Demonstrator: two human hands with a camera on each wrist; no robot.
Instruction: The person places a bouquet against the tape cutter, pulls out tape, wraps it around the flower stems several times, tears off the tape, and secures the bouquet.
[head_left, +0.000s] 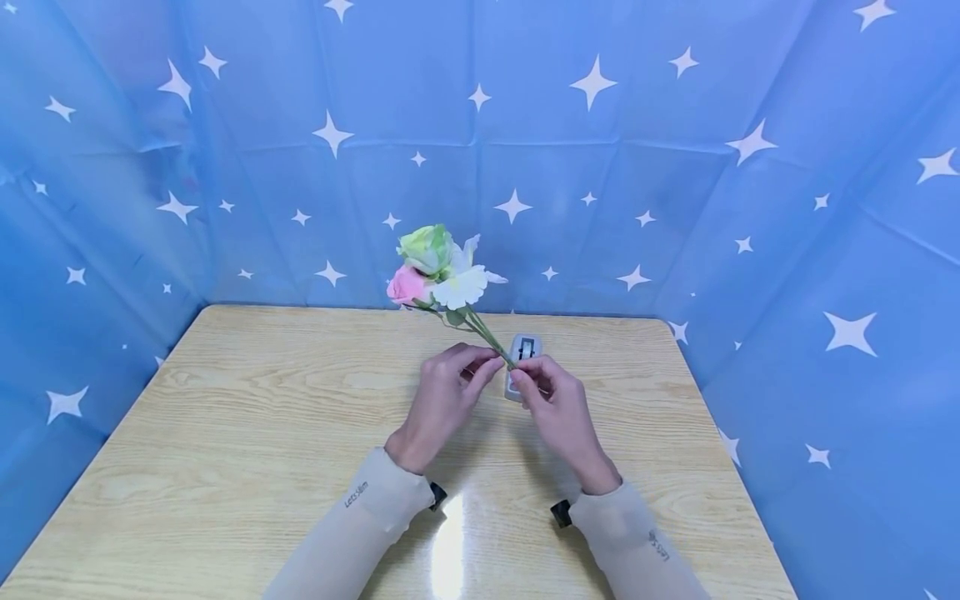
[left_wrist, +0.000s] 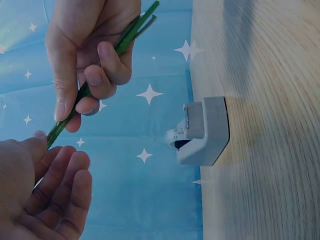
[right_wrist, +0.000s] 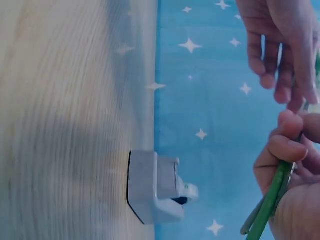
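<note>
Three light, bendy stems [left_wrist: 127, 37]: right hand [head_left: 558, 408] pinches them low, left hand [head_left: 442, 396] loose beside; blooms [head_left: 435, 267] fragile.

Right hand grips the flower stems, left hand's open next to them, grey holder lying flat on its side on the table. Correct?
Not quite: the grey holder stands upright on the table, as both wrist views show. The right hand does grip the flower stems; the left hand is open beside them.

grey holder [head_left: 522, 354] just behind hands [head_left: 498, 392], tabletop [head_left: 247, 433] open
</note>
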